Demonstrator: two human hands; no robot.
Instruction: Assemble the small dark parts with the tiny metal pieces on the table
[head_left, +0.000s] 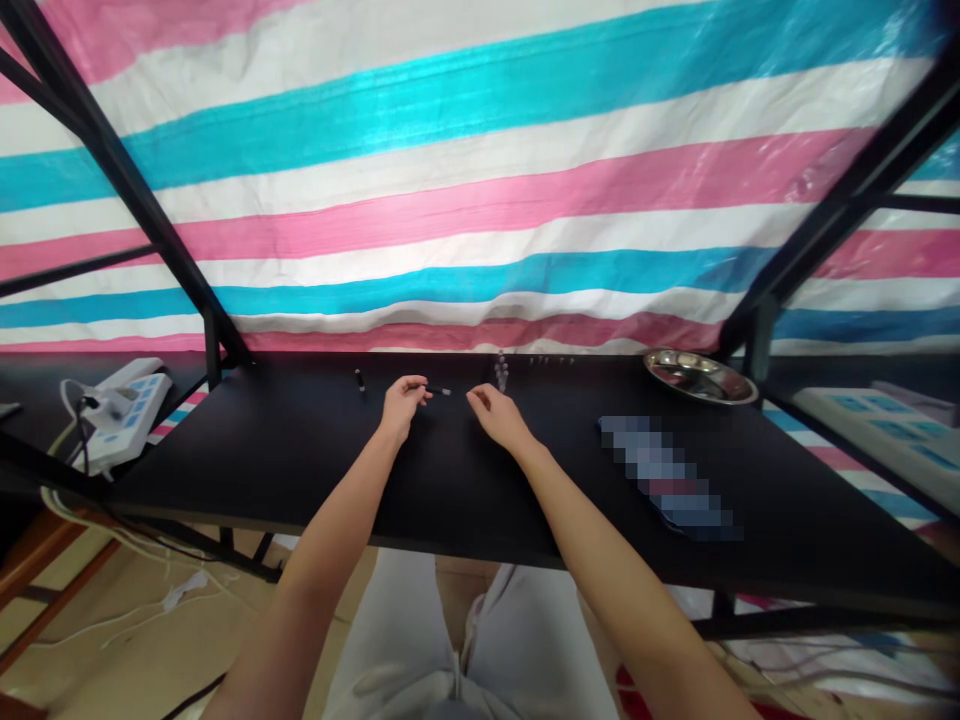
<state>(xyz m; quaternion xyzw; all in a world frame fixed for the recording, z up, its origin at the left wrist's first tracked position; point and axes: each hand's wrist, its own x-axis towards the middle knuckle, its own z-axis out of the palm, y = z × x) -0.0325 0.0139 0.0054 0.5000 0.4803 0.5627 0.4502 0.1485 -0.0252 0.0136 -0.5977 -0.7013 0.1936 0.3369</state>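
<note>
Pinched between the thumb and fingers of my left hand (pixel 405 404) is a slim black pen-like tube (pixel 437 391), its pale tip pointing right. A short gap to the right of that tip is my right hand (pixel 495 412). Its thumb and fingertips are drawn together, and anything between them is too small to make out. Just behind the right hand stands a cluster of small clear pieces (pixel 502 368). To the left of my left hand, a short black piece with a pale end (pixel 360 380) rests on the black table (pixel 300 460).
Several tiny pieces (pixel 546 360) lie along the table's back edge. A shiny metal plate (pixel 701 378) sits at the back right, with a blurred blue item (pixel 667 480) nearer me. White power strips (pixel 131 415) are at the far left. A striped sheet (pixel 480 200) hangs behind.
</note>
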